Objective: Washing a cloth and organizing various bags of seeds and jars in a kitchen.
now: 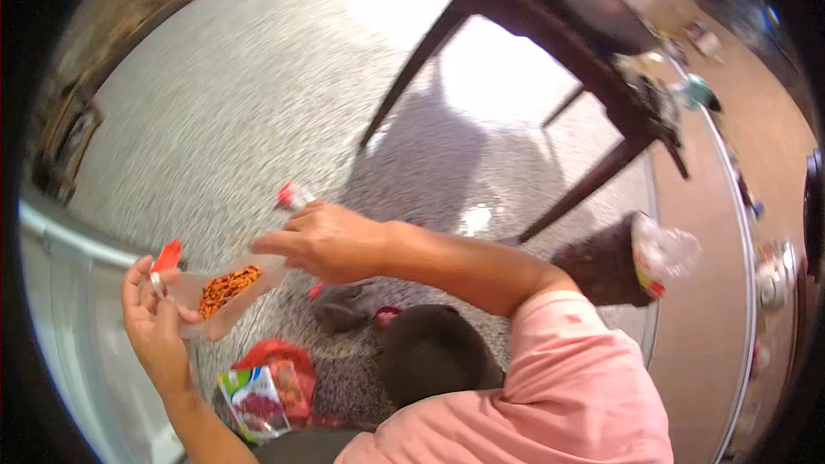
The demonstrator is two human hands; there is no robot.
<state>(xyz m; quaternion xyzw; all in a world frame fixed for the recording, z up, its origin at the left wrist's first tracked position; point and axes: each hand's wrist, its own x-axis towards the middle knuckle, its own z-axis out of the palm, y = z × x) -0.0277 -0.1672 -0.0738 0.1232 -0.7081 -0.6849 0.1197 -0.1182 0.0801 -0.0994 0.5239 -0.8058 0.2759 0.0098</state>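
Observation:
At the left, my left hand grips one end of a clear plastic bag that holds orange-red dried pieces. A red strip or clip stands up from the same fingers. My right hand is at the bag's other end, with its index finger pointing along the bag's edge. A small item with a red end sticks out beyond its knuckles; the fingers' hold on it is partly hidden. Below the bag, a printed packet lies against a red plastic bag or basin.
A dark wooden table stands ahead on the speckled floor. A dark bin with a plastic liner is at the right, near a counter bearing many items. A white appliance or cabinet borders the left.

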